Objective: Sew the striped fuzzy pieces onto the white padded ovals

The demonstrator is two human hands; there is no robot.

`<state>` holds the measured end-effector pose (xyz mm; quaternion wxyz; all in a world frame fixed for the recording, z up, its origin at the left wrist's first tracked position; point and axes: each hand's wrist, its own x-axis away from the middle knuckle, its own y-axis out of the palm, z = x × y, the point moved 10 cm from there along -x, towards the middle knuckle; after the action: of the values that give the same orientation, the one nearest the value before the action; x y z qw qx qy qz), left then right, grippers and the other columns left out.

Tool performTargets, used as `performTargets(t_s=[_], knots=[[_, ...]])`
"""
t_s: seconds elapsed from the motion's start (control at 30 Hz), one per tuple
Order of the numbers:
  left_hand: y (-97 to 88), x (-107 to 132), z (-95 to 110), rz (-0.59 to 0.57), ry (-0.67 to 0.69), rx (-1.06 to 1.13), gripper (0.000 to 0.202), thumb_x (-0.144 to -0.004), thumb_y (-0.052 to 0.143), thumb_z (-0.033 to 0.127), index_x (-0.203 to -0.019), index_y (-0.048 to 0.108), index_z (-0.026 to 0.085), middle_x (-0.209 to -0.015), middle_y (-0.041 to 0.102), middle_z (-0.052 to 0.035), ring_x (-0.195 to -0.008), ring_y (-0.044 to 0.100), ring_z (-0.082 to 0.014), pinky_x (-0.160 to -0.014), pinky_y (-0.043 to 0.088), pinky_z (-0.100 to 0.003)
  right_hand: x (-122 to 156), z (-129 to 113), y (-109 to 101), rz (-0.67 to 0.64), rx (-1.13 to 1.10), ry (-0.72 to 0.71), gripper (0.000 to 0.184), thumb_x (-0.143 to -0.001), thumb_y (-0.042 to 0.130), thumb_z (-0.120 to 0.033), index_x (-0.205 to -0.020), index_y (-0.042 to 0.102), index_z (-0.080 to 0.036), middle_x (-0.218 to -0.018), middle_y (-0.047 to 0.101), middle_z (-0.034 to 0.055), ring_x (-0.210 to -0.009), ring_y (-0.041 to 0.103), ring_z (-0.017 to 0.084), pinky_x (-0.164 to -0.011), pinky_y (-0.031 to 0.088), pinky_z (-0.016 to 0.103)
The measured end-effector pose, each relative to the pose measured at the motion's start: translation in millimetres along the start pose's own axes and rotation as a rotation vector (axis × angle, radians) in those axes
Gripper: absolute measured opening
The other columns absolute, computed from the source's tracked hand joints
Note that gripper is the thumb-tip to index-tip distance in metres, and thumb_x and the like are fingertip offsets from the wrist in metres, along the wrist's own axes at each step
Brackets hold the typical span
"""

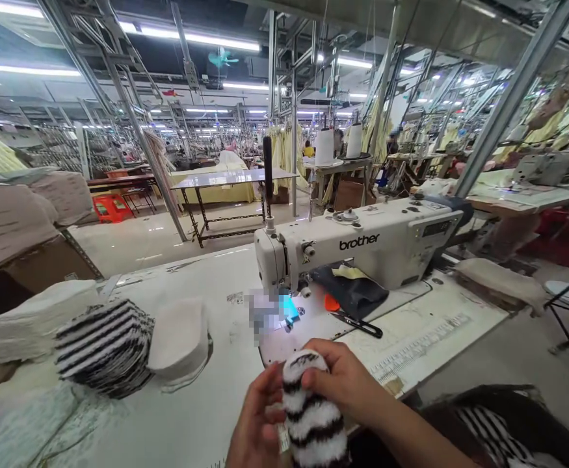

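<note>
Your left grip (257,426) and right grip (350,383) both clasp the plush piece (313,422) (white fur, black bands), rounded on top, at the table (191,416) edge.

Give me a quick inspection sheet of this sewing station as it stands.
Surface: white sewing table, ruler strip along its near right edge.
Job's things: striped fuzzy piece, held up in front of the sewing machine.
Clutter: stack of striped pieces, white stacks, snips, dark cloth under the machine arm.
Hands: left hand and right hand both grip the striped fuzzy piece.
Cables: nothing seen.
Surroundings: factory hall, thread cones, hanging yellow garments.
</note>
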<state>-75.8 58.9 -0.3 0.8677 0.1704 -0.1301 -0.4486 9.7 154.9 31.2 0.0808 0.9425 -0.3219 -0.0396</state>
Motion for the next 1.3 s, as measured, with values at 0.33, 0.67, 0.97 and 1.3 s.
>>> performTargets(t_s=[0.33, 0.67, 0.97, 1.3], knots=[[11.6, -3, 2, 0.124, -0.162, 0.165, 0.049, -0.067, 0.075, 0.041, -0.106, 0.056, 0.02, -0.099, 0.067, -0.007, -0.093, 0.062, -0.025, -0.079, 0.05, -0.033, 27, -15, 9, -0.062, 0.397, -0.26, 0.077, -0.072, 0.071, -0.015, -0.136, 0.032, -0.031, -0.123, 0.046, 0.0055, -0.112, 0.046, 0.021, -0.096, 0.034, 0.034], [1.4, 3, -10, 0.138, -0.109, 0.001, 0.052, -0.058, 0.082, 0.038, -0.099, 0.061, 0.014, -0.093, 0.069, -0.0082, -0.089, 0.064, -0.0258, -0.078, 0.052, -0.03, 33, -32, 12, 0.034, 0.517, -0.44, 0.064, -0.068, 0.048, -0.001, -0.125, 0.047, -0.031, -0.112, 0.054, 0.0023, -0.1, 0.053, 0.018, -0.085, 0.043, 0.027], [-35.6, 7, -14, 0.305, -0.107, 0.118, 0.05, -0.062, 0.077, 0.049, -0.097, 0.062, 0.016, -0.086, 0.068, -0.005, -0.089, 0.062, -0.0255, -0.077, 0.051, -0.031, 42, -31, 17, -0.126, 0.645, -0.537, 0.027, -0.088, 0.038, -0.01, -0.099, 0.06, -0.023, -0.087, 0.064, 0.004, -0.078, 0.059, 0.016, -0.07, 0.044, 0.028], [20.7, 14, 18, -0.104, 0.066, -0.462, 0.024, -0.077, 0.063, 0.042, -0.083, 0.062, 0.019, -0.069, 0.062, -0.0013, -0.065, 0.055, -0.0161, -0.063, 0.042, -0.021, 23, -25, 5, 0.006, 0.475, -0.189, 0.03, -0.089, 0.052, -0.046, -0.08, 0.058, -0.018, -0.078, 0.054, 0.0007, -0.075, 0.05, 0.015, -0.07, 0.038, 0.026]])
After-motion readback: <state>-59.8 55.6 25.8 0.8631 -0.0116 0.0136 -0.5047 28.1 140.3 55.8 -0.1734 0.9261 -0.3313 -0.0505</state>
